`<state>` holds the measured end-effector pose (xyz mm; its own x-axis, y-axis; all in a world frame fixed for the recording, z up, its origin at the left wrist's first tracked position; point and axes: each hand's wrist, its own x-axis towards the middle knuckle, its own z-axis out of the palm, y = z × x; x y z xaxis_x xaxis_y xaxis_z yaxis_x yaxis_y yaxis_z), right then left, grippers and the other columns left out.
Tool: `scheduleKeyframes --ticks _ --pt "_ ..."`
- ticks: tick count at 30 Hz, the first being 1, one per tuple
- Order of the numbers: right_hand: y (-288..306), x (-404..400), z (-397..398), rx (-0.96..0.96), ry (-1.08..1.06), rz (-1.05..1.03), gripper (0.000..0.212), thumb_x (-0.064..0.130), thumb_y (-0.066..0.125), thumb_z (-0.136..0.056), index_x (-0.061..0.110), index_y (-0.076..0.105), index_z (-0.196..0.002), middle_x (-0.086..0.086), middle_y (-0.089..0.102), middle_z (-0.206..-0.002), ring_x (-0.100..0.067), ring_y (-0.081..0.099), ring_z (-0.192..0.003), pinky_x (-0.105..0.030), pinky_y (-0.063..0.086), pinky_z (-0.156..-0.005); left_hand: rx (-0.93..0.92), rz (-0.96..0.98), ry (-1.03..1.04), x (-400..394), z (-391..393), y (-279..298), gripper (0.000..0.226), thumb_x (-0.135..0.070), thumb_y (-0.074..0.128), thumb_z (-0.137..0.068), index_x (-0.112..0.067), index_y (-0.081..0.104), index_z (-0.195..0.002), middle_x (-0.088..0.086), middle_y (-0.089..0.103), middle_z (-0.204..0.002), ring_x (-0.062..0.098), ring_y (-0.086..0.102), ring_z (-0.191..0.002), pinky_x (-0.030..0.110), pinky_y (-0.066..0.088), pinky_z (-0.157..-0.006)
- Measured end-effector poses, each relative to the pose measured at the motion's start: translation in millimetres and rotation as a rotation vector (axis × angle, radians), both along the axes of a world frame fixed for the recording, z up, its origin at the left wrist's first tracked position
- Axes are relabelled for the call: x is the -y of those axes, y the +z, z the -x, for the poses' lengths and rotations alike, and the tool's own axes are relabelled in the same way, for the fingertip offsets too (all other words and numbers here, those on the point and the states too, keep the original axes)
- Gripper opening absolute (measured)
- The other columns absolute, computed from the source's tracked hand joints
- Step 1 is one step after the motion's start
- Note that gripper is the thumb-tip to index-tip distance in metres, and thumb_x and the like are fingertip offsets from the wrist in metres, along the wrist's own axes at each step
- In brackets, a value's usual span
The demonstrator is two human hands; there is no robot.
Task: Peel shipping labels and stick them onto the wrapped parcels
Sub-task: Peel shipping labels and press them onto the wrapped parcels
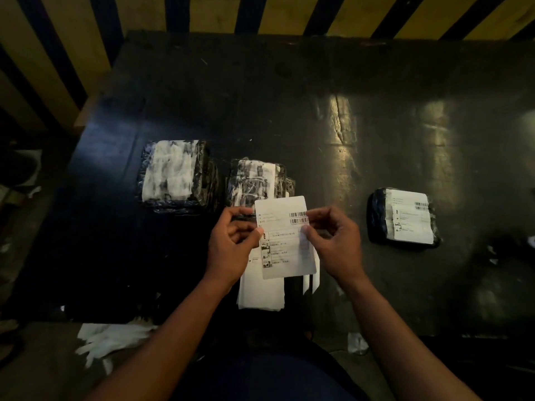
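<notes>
A white shipping label (285, 238) with barcodes is held upright above the dark table (347, 111). My left hand (231, 244) pinches its left edge and my right hand (333, 241) pinches its right edge. Under my hands lies a stack of white label sheets (260, 293). Three parcels wrapped in clear film sit on the table. The left parcel (176, 175) and the middle parcel (254, 180) show crumpled white patches. The right parcel (404, 219) carries a flat printed label on top.
Crumpled white backing papers (113, 340) lie on the floor by the table's near left corner, and a small scrap (357, 342) lies at the near edge. A yellow and black striped wall (260, 13) stands behind the table.
</notes>
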<state>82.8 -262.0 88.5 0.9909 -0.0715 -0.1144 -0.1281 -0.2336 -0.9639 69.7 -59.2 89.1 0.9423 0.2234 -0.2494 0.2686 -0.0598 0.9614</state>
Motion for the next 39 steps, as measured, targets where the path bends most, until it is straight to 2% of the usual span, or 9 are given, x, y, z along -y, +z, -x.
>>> scheduleKeyframes --ticks 6,11,16,21,25,27,30,34,39 --pt "-11.0 -7.1 -2.7 0.075 0.028 0.121 0.026 0.005 0.078 -0.087 0.016 0.076 -0.111 0.009 0.071 -0.111 -0.006 0.069 -0.096 -0.023 0.061 -0.081 0.043 -0.151 -0.046 -8.7 -6.8 -9.7 0.014 -0.002 0.073 -0.092 -0.013 0.077 -0.1 -0.001 0.078 -0.098 0.011 0.075 -0.091 0.029 0.063 -0.082" --pt "-15.7 -13.5 -11.9 0.151 0.089 0.203 0.037 0.003 0.079 -0.086 0.017 0.073 -0.12 0.014 0.066 -0.112 -0.004 0.067 -0.093 -0.014 0.057 -0.076 0.095 -0.229 -0.078 -19.4 -19.4 -15.5 0.025 0.001 0.075 -0.089 -0.014 0.078 -0.109 -0.001 0.075 -0.11 0.008 0.074 -0.091 0.024 0.061 -0.082" --pt "-31.2 -24.0 -23.0 0.09 0.109 0.258 0.036 0.006 0.079 -0.086 0.017 0.073 -0.12 0.018 0.063 -0.109 0.0 0.064 -0.092 -0.015 0.059 -0.075 0.057 -0.376 -0.147 -27.7 -32.1 -25.9 0.037 0.005 0.079 -0.082 -0.018 0.078 -0.111 -0.01 0.07 -0.108 0.001 0.07 -0.087 0.02 0.061 -0.079" --pt "-42.7 -40.1 -48.3 0.065 0.09 0.277 0.036 0.005 0.08 -0.085 0.013 0.073 -0.12 0.014 0.063 -0.105 0.001 0.065 -0.09 -0.008 0.054 -0.07 0.058 -0.443 -0.166 -37.0 -63.6 -33.0 0.042 0.008 0.078 -0.08 -0.017 0.078 -0.114 -0.006 0.069 -0.108 0.003 0.069 -0.085 0.009 0.056 -0.075" --pt "-47.5 -51.6 -83.0 0.05 0.083 0.312 0.037 0.008 0.08 -0.086 0.014 0.072 -0.122 0.013 0.061 -0.107 -0.003 0.066 -0.079 -0.017 0.06 -0.075 0.047 -0.518 -0.182 -43.2 -100.1 -38.5 0.044 0.008 0.076 -0.08 -0.016 0.077 -0.116 -0.004 0.067 -0.11 0.002 0.066 -0.084 0.005 0.052 -0.071" --pt "-52.0 -56.5 -102.1 0.038 0.083 0.341 0.039 0.009 0.08 -0.087 0.015 0.071 -0.124 0.009 0.063 -0.111 -0.003 0.065 -0.079 -0.014 0.059 -0.075 0.029 -0.555 -0.185 -45.6 -118.1 -41.8 0.045 0.007 0.076 -0.08 -0.017 0.076 -0.117 -0.005 0.066 -0.109 0.003 0.066 -0.084 0.006 0.053 -0.071" --pt "-58.1 -61.4 -122.3 0.028 0.094 0.401 0.04 0.012 0.079 -0.087 0.014 0.07 -0.127 0.005 0.065 -0.115 -0.001 0.062 -0.077 -0.003 0.05 -0.069 0.018 -0.589 -0.194 -47.1 -137.0 -46.6 0.046 0.007 0.076 -0.079 -0.017 0.076 -0.118 -0.008 0.065 -0.107 0.007 0.067 -0.085 0.016 0.058 -0.077" --pt "-66.0 -67.1 -139.2 -0.001 0.093 0.427 0.041 0.012 0.078 -0.087 0.013 0.069 -0.128 0.002 0.066 -0.117 -0.008 0.065 -0.088 -0.023 0.06 -0.083 0.002 -0.605 -0.201 -49.3 -152.0 -56.3 0.047 0.008 0.074 -0.078 -0.016 0.076 -0.118 -0.005 0.066 -0.11 0.009 0.067 -0.087 0.019 0.059 -0.081" --pt "-75.1 -71.2 -150.2 -0.042 0.105 0.443 0.043 0.013 0.077 -0.089 0.014 0.067 -0.13 0.002 0.064 -0.12 -0.008 0.064 -0.097 -0.012 0.054 -0.082 -0.016 -0.596 -0.215 -51.9 -158.5 -67.4 0.048 0.008 0.074 -0.08 -0.015 0.074 -0.122 -0.003 0.064 -0.115 0.009 0.066 -0.092 0.017 0.058 -0.082"
